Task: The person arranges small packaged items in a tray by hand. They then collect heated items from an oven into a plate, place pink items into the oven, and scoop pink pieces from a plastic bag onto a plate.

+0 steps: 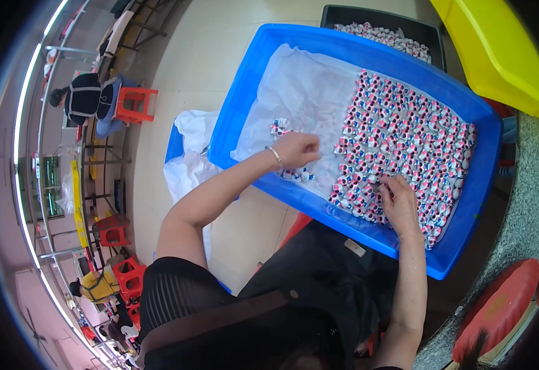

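A blue plastic tub [235,117] lies across my view, lined with a thin white sheet [300,74]. Its right side is packed with rows of small white figurines [417,135] that carry pink, blue and dark marks. My left hand [298,150] is over the sheet with its fingers curled closed; what they hold, if anything, is hidden. Beside that hand are a few loose figurines [279,126], and more lie just below it. Down among the rows, my right hand [399,200] has thumb and fingers pinched at a small figurine, mostly covered by the fingertips.
Behind the tub stands a dark bin [433,43] holding more small figurines. A yellow container [497,55] is at upper right, above a speckled ledge [528,179]. White sheets [192,163] cover another blue tub at left. People sit on red stools [135,105] farther left.
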`<state>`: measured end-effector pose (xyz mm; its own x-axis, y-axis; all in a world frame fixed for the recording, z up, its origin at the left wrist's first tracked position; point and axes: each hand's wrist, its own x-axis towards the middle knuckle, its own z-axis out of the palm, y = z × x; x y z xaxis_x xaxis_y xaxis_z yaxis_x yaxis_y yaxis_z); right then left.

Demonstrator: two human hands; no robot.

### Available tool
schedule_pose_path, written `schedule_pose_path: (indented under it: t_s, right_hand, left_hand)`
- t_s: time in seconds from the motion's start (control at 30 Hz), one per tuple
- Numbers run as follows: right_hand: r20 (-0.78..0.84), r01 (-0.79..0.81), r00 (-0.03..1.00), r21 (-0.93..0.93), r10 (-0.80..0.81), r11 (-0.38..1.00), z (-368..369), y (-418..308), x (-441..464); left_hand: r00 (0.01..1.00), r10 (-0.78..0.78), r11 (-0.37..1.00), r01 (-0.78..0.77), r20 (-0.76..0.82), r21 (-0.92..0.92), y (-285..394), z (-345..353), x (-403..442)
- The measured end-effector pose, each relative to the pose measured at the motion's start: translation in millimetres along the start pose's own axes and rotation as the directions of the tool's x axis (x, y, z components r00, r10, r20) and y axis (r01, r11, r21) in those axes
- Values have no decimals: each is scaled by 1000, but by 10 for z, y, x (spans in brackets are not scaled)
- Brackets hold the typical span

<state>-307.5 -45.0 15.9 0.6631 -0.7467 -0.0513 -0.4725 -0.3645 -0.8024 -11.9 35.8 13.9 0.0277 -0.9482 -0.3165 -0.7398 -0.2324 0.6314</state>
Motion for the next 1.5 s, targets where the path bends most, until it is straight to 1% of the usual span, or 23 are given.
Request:
schedule_pose_path:
  t_s: [0.03,0.07,0.13,0.17,0.27,0.3,0.37,0.4,0.47,0.5,0.57,0.7,0.77,0.8,0.87,1.0,1.07,1.1,1.17,1.27,1.4,1.47,1.5]
  right_hand:
    - [0,8,1000,-14,-8,1000,-6,-3,0]
    - [-3,12,1000,-17,-12,1000,0,0,-1]
    - [2,36,999,-13,-36,999,39,26,11]
    - [-9,49,999,-27,-50,998,53,34,10]
    - [-9,32,999,-16,-32,999,32,14,-8]
    - [-16,32,999,-30,-33,999,18,3,-15]
    - [-19,26,999,-29,-27,999,-9,-14,-18]
    - [-21,19,1000,-28,-19,999,-19,-11,-24]
    - [-28,26,999,-26,-27,999,-6,17,-24]
    - [-29,39,999,-25,-40,999,6,31,-25]
    - [-20,40,999,-27,-40,999,24,35,-23]
    - [-29,59,998,-16,-59,998,16,42,-24]
    - [-36,58,998,-13,-58,998,33,69,-35]
    - [-25,50,998,-18,-51,999,34,73,-32]
    - [-27,28,999,-9,-28,1000,30,37,-20]
    - [-14,42,999,-24,-43,999,9,51,-23]
    - [-14,35,999,-15,-35,999,-2,39,-32]
    - [-23,38,999,-13,-39,999,2,38,-34]
    - [-17,44,999,-12,-45,999,28,56,-30]
    - [-3,38,999,-22,-38,999,0,19,-24]
    - [-21,47,999,-24,-48,999,17,55,-38]
    - [-15,36,999,-24,-36,999,14,38,-29]
    - [-14,39,999,-34,-39,999,11,32,-26]
  left_hand:
    - [987,-35,989,11,158,148,16,-41,-89]
    - [988,-32,989,9,154,149,-24,-12,-168]
    - [966,184,920,-235,183,313,-129,110,-269]
    - [965,118,915,-198,236,350,-151,168,-269]
    - [936,176,847,-302,306,437,-80,235,-192]
    - [935,178,846,-304,306,438,-72,255,-175]
    - [918,103,821,-296,383,489,-62,286,-144]
    - [917,104,819,-299,385,490,-52,269,-151]
    - [967,164,941,-213,196,264,-51,214,-186]
    - [966,163,941,-214,203,264,-45,198,-178]
    - [959,152,973,-188,241,133,-51,154,-169]
    - [958,133,967,-181,253,180,-45,256,-200]
    - [938,182,942,-252,297,220,-55,222,-175]
    - [939,177,943,-247,296,221,-37,229,-177]
    - [923,62,918,-202,381,340,9,251,-146]
    - [931,77,893,-223,357,390,-18,294,-107]
    - [951,142,960,-200,276,197,5,229,-85]
    - [949,146,959,-205,281,195,13,238,-56]
    - [989,94,996,-92,116,-22,32,255,7]
    - [997,57,998,-54,60,-42,80,318,118]
    - [995,-38,999,39,93,-2,80,382,228]
    - [996,90,996,-90,19,-18,6,398,235]
    - [989,122,992,-125,-84,-33,-5,365,213]
